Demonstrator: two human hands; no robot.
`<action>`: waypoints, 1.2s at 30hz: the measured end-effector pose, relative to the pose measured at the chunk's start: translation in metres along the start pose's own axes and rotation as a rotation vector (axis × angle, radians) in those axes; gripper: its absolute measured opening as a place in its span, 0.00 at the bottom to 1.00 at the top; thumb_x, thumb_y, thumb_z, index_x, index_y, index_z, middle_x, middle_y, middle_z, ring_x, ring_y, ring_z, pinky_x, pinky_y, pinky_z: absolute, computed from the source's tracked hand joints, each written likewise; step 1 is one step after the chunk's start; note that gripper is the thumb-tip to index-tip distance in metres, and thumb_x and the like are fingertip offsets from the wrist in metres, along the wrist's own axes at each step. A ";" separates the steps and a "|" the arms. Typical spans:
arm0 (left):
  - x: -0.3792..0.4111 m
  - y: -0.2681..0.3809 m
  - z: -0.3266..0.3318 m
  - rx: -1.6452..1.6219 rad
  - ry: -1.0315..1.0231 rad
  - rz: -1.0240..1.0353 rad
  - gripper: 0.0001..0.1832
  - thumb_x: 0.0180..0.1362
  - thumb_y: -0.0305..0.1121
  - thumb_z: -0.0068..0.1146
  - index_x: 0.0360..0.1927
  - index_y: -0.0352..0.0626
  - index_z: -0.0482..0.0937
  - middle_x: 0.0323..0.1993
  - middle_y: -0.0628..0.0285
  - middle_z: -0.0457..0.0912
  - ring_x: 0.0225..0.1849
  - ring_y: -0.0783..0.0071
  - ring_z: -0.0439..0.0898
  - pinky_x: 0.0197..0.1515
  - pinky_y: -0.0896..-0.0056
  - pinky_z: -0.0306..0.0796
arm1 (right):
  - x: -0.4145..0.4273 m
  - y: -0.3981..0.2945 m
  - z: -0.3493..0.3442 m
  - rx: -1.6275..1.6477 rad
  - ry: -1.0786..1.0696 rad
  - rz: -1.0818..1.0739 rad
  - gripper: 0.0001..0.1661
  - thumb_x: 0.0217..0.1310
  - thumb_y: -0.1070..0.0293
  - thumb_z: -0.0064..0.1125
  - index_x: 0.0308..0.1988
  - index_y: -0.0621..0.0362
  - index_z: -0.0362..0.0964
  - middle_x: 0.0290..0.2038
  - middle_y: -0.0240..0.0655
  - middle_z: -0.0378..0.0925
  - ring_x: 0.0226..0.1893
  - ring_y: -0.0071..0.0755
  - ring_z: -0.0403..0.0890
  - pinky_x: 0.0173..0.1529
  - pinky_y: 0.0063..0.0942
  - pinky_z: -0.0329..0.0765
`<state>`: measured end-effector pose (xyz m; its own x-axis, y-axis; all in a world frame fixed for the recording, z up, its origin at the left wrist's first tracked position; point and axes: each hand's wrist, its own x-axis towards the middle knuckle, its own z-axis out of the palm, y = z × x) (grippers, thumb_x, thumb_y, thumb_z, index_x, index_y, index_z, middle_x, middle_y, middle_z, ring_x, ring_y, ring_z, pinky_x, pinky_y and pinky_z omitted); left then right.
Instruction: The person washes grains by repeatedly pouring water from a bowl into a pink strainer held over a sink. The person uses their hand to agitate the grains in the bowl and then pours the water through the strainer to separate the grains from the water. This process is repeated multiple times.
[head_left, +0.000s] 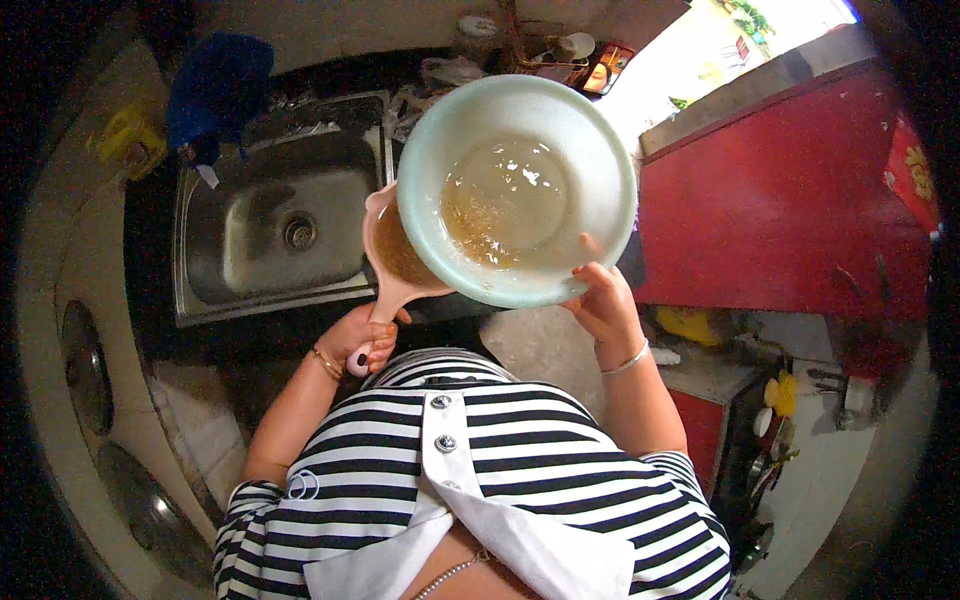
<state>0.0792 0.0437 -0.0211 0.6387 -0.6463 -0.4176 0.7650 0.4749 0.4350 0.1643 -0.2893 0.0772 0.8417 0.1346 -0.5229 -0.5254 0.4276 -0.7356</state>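
Note:
My left hand (367, 335) grips the handle of a pink long-handled dipper (394, 244), which holds brownish liquid. In my right hand (606, 300) is a translucent pale-green basin (600, 150), held by its near right rim. A shallow pool of yellowish-brown liquid lies in the basin, mostly towards its lower left side. The basin's left edge overlaps the dipper and hides part of it; I cannot tell whether the two touch. Both vessels are in front of my striped shirt, to the right of a stainless steel sink (255, 274).
The sink has a round drain (300, 233). Behind it on the left hang a blue bag (217, 90) and a yellow cloth or bag (131, 142). A phone (609, 69) with a lit screen stands at the back. A red surface (750, 202) spans the right side. Pot lids (86, 367) are at left.

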 end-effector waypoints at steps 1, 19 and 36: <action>-0.001 0.002 0.001 0.009 -0.001 -0.009 0.16 0.54 0.28 0.49 0.45 0.37 0.65 0.14 0.67 0.63 0.11 0.80 0.65 0.12 0.78 0.62 | 0.000 0.002 0.006 -0.020 -0.001 -0.029 0.34 0.45 0.79 0.43 0.57 0.58 0.52 0.43 0.43 0.68 0.32 0.40 0.77 0.26 0.32 0.80; 0.001 0.001 -0.020 -0.013 -0.047 -0.062 0.17 0.53 0.30 0.51 0.46 0.36 0.64 0.14 0.67 0.64 0.10 0.80 0.65 0.12 0.81 0.62 | -0.001 0.009 0.029 -0.004 0.076 -0.329 0.38 0.45 0.78 0.43 0.60 0.50 0.51 0.46 0.38 0.67 0.36 0.35 0.74 0.28 0.29 0.77; -0.003 0.001 -0.023 0.131 0.037 0.054 0.20 0.57 0.41 0.47 0.47 0.39 0.65 0.22 0.59 0.74 0.19 0.73 0.74 0.20 0.75 0.70 | 0.016 0.006 0.056 -0.071 -0.004 -0.490 0.39 0.47 0.79 0.40 0.61 0.50 0.46 0.54 0.41 0.64 0.47 0.46 0.72 0.42 0.42 0.77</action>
<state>0.0801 0.0602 -0.0373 0.6829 -0.5985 -0.4189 0.7138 0.4247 0.5569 0.1815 -0.2343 0.0881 0.9922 -0.0634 -0.1070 -0.0751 0.3800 -0.9219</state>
